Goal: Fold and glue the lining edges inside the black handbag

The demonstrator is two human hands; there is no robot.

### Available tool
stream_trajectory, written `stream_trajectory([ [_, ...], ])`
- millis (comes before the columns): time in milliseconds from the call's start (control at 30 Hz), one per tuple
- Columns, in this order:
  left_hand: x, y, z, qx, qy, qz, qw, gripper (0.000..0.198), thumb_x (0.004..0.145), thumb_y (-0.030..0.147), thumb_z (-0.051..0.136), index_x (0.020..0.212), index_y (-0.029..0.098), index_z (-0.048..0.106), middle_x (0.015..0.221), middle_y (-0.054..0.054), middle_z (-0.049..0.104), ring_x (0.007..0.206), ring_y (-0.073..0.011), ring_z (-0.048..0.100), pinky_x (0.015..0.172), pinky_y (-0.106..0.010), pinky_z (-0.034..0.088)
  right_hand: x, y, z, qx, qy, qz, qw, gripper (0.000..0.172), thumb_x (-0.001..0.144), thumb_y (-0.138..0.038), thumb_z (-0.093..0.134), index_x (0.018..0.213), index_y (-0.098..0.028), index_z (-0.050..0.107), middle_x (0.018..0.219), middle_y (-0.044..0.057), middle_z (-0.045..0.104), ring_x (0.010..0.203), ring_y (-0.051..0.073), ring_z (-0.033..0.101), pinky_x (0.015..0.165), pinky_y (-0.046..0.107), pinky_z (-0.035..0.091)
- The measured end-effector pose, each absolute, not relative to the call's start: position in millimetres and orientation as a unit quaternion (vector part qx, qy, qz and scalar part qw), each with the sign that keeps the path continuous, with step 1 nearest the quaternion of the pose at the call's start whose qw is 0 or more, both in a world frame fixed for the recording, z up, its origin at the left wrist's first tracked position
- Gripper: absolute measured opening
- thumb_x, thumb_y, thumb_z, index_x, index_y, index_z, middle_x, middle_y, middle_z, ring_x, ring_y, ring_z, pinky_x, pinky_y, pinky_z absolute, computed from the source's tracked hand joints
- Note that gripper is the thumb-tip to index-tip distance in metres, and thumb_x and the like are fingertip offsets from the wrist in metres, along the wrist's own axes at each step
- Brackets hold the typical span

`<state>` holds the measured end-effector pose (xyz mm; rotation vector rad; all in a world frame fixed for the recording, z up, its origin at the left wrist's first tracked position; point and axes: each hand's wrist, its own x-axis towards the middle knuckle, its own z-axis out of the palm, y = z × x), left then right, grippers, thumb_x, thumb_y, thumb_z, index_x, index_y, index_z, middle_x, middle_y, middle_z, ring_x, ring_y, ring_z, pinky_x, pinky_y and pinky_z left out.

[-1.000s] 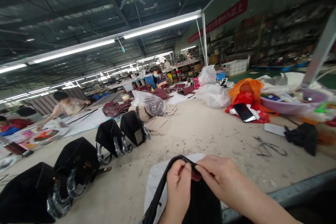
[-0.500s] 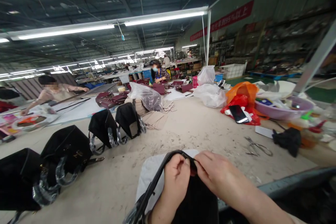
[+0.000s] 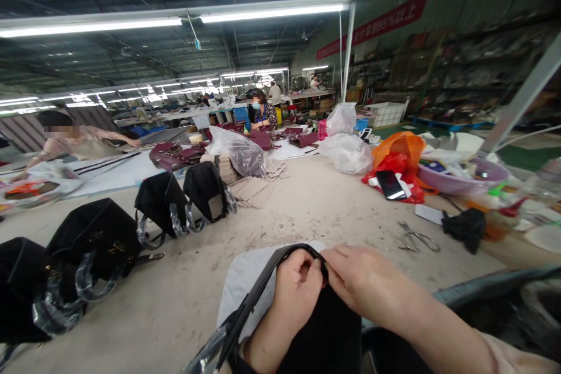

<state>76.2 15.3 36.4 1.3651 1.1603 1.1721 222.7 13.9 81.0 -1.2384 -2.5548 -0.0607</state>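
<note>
Black bag (image 3: 328, 324) at near edge of surface (image 3: 307, 207), white sheet (image 3: 234, 274) behind it. Left hand (image 3: 295, 286) pinched on the bag's rim (image 3: 256, 292); right hand (image 3: 366, 280) clamped just beside, same edge. Judged risks: uneven pull between the two could pucker the rim; a slack pinch could let the edge slip free.

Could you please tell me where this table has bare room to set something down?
The widest open, speckled patch on the table lies between the beige pieces and the scissors, beyond the right hand. Another runs between the black bags and the white sheet by the held black item. It is crowded at right around the phone and purple basin.
</note>
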Motion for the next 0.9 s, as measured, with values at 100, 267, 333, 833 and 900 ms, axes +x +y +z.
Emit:
stream_trajectory([
  [100,78.6,17.7,35.2,0.569,0.491,0.467,0.467,0.019,0.076,0.024,0.051,0.060,0.019,0.044,0.050,0.004,0.049,0.049,-0.0105,0.051,0.047,-0.019,0.038,223.1,15.7,80.1,-0.423,-0.892,-0.049,0.150,0.012,0.082,-0.010,0.047,0.078,-0.018,0.056,0.067,0.001,0.059,0.055,0.014,0.053,0.053,0.028,0.034],
  [267,80.6,22.2,34.9,0.597,0.499,0.447,0.440,0.016,0.075,0.022,0.051,0.060,0.019,0.045,0.050,0.003,0.050,0.048,-0.0112,0.050,0.046,-0.020,0.035,228.1,14.3,68.7,-0.460,-0.873,-0.013,0.163,0.012,0.085,-0.013,0.045,0.081,-0.018,0.055,0.072,0.002,0.058,0.063,0.016,0.055,0.060,0.028,0.038],
  [333,81.2,23.8,32.3,0.606,0.504,0.443,0.426,0.016,0.075,0.021,0.051,0.060,0.019,0.045,0.049,0.004,0.049,0.047,-0.0106,0.048,0.045,-0.020,0.034,229.7,13.6,62.9,-0.472,-0.864,0.008,0.174,0.013,0.087,-0.013,0.044,0.084,-0.018,0.055,0.074,0.003,0.058,0.067,0.016,0.056,0.064,0.028,0.039],
  [833,78.5,17.7,39.1,0.560,0.497,0.457,0.480,0.018,0.078,0.023,0.050,0.061,0.018,0.048,0.050,0.003,0.053,0.048,-0.0115,0.055,0.048,-0.020,0.045,238.2,22.4,64.9,-0.469,-0.847,0.076,0.239,0.020,0.089,-0.016,0.042,0.085,-0.019,0.061,0.076,0.003,0.062,0.071,0.014,0.058,0.067,0.025,0.043],
  [900,76.3,19.3,35.6,0.556,0.474,0.464,0.501,0.017,0.080,0.024,0.049,0.065,0.017,0.052,0.056,0.002,0.056,0.054,-0.0124,0.057,0.052,-0.021,0.048,237.8,20.6,66.2,-0.461,-0.846,0.103,0.247,0.019,0.088,-0.016,0.043,0.084,-0.019,0.061,0.079,0.003,0.064,0.072,0.014,0.059,0.068,0.025,0.044],
])
